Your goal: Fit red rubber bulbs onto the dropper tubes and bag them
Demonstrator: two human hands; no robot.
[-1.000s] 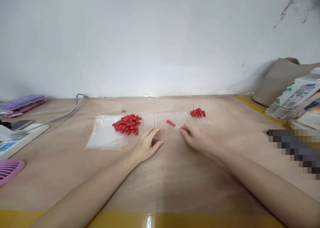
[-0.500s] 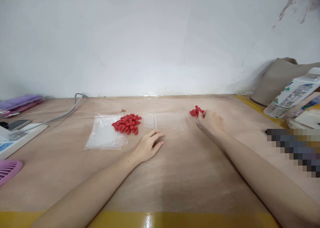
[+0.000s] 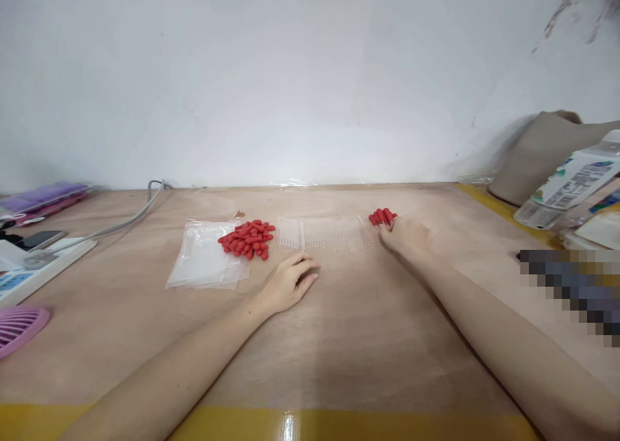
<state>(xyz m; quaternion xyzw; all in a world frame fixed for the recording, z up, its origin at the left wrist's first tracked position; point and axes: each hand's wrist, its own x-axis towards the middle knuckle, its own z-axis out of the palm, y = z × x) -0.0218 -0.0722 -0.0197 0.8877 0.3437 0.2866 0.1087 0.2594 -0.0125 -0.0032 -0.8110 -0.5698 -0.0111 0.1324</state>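
My right hand (image 3: 405, 235) is at the right end of the row, its fingers closed on a few droppers with red rubber bulbs (image 3: 382, 217); their glass tubes are mostly hidden by the hand. My left hand (image 3: 290, 279) rests on the table with loosely curved fingers, thumb apart, holding nothing. Just beyond it lies a row of thin clear glass tubes (image 3: 320, 233), side by side. A heap of loose red rubber bulbs (image 3: 248, 239) sits left of the tubes, partly on clear plastic zip bags (image 3: 198, 260).
A power strip (image 3: 53, 266) with a grey cable (image 3: 130, 216), a phone (image 3: 43, 239) and a pink slatted object (image 3: 22, 330) are at the left. A clear bottle with a label (image 3: 576, 179) leans at the right before a grey-brown container (image 3: 527, 157). The wall (image 3: 310, 92) bounds the back.
My right hand has shifted slightly left and lower, and the red bulbs at its fingertips now lie more evenly side by side. My left hand has stayed in place.
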